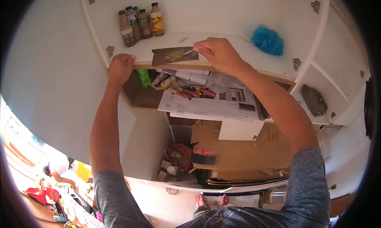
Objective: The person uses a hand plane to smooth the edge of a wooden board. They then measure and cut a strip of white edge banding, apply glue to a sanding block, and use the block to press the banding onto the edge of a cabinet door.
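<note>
Pinched in my right hand (218,53) is a thin white stick (189,52). Its far end reaches a yellowish smear of paste (176,54) on a brown rectangular sheet (160,58), which lies at the front edge of the white shelf (222,39). At the left end of that edge, beside the cabinet's side panel, my left hand (121,68) has its fingers curled closed. Whether anything small is between those fingers is hidden. A small flat greyish piece (183,39) lies just behind the brown sheet.
Several bottles with brownish contents (141,23) stand at the shelf's back left. A blue mesh bath puff (268,40) lies to the right. Below, a drawer-like compartment holds papers (206,105), red-handled tools (190,92) and a green bottle (144,78). Cardboard (242,152) lies lower down.
</note>
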`<state>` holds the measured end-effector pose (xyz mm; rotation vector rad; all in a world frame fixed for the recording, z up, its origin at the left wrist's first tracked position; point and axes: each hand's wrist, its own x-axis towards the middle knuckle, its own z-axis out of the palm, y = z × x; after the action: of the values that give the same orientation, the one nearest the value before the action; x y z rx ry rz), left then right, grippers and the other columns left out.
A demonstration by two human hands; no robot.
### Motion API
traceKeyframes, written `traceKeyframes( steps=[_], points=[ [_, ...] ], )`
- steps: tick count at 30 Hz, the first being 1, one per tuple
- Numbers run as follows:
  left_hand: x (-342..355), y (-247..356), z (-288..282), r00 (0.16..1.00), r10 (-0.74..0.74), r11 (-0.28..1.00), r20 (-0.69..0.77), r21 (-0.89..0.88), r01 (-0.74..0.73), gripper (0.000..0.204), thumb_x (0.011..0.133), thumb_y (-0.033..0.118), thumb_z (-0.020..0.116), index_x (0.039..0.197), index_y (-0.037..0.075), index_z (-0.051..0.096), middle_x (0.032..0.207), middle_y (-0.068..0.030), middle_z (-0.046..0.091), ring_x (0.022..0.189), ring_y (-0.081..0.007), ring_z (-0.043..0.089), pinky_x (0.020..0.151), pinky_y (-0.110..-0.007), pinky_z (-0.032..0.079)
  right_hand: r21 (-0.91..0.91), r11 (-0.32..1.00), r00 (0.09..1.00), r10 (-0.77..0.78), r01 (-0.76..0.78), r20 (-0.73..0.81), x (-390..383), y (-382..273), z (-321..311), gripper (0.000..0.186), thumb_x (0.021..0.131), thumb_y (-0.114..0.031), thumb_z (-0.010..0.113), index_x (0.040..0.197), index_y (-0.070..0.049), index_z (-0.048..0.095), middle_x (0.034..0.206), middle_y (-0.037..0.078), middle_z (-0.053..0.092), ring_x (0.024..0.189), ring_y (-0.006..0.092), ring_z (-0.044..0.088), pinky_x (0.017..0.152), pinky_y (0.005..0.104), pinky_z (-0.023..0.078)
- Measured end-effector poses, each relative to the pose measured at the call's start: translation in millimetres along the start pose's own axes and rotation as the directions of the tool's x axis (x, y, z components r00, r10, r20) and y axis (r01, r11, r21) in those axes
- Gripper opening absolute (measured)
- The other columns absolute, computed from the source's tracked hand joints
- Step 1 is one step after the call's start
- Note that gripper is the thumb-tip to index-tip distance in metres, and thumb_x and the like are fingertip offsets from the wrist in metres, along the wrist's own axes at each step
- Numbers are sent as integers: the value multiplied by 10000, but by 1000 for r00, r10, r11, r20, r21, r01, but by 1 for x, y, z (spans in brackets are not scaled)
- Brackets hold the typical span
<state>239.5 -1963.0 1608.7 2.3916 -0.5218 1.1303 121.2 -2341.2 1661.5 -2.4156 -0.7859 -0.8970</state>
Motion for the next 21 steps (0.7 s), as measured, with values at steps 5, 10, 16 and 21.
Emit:
traceKeyframes(
  steps=[5, 10, 16, 21],
  points=[
    [33, 13, 41, 927, -363, 865, -94, -404, 297, 498, 987, 497, 601, 1092, 40, 768, 1058, -196, 752, 1033, -406, 697, 919, -468, 533, -83, 994, 996, -61, 66, 64, 25, 17, 13, 325, 1016, -299, 631, 932, -8, 750, 783, 232, 669, 756, 405, 649, 738, 496, 516],
    [42, 27, 50, 852, -520, 851, -64, 53, 523, 488, 993, 553, 513, 1138, 172, 782, 1088, -170, 757, 1065, -396, 699, 908, -506, 533, -93, 993, 988, -55, 69, 143, 26, 20, 22, 312, 1018, -294, 618, 916, -37, 763, 798, 229, 674, 752, 414, 643, 756, 506, 524],
    [44, 31, 53, 850, -525, 842, -43, 118, 527, 447, 987, 527, 538, 1149, 190, 782, 1096, -157, 760, 1058, -375, 705, 900, -504, 540, -147, 973, 959, -140, 180, 248, 26, 34, 18, 277, 1013, -270, 636, 1027, -36, 782, 850, 203, 704, 772, 375, 663, 734, 467, 525],
    [43, 31, 52, 844, -532, 833, -69, 131, 537, 419, 974, 512, 569, 1132, 191, 787, 1086, -144, 765, 1042, -365, 711, 895, -487, 547, -176, 968, 894, -83, 177, 441, 46, 21, 3, 281, 1005, -262, 635, 998, -23, 783, 818, 221, 707, 734, 384, 680, 723, 478, 536]
  ],
)
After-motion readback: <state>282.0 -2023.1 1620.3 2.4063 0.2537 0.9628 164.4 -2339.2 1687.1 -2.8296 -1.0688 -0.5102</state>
